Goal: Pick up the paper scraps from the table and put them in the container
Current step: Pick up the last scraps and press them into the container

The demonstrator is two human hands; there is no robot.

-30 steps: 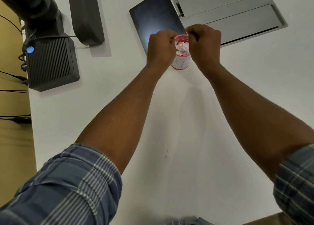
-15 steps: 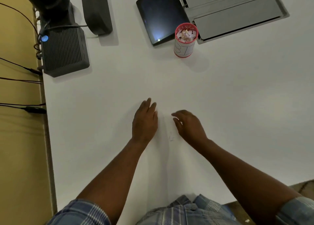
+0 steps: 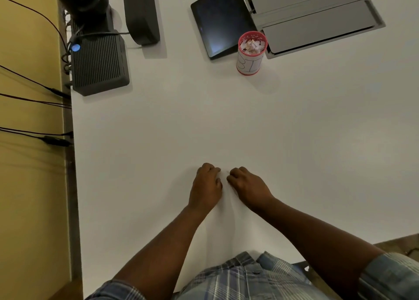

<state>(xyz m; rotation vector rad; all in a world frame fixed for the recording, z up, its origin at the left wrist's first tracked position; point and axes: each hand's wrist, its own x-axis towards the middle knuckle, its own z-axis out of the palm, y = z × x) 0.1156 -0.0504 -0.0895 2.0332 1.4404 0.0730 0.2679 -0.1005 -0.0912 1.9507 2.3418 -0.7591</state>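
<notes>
A red-rimmed cylindrical container (image 3: pixel 249 60) with a white label stands at the back of the white table (image 3: pixel 317 141). It is filled with crumpled paper scraps (image 3: pixel 251 45). My left hand (image 3: pixel 206 186) and my right hand (image 3: pixel 249 186) rest close together on the table's near middle, far in front of the container. Both have their fingers curled down onto the surface. A faint pale speck lies in the narrow gap between them; I cannot tell whether it is a scrap or whether either hand grips anything.
A dark tablet (image 3: pixel 220 20) lies just left of the container, and a grey recessed hatch panel (image 3: pixel 317 16) lies behind it to the right. A black ribbed box (image 3: pixel 97 64) and a dark stand (image 3: pixel 140 11) sit at the back left. Cables (image 3: pixel 34 100) hang past the left edge.
Both hands left the container's rim and came back to the near middle of the table. Since half a second ago their fingers have curled in and the hands have drawn closer together.
</notes>
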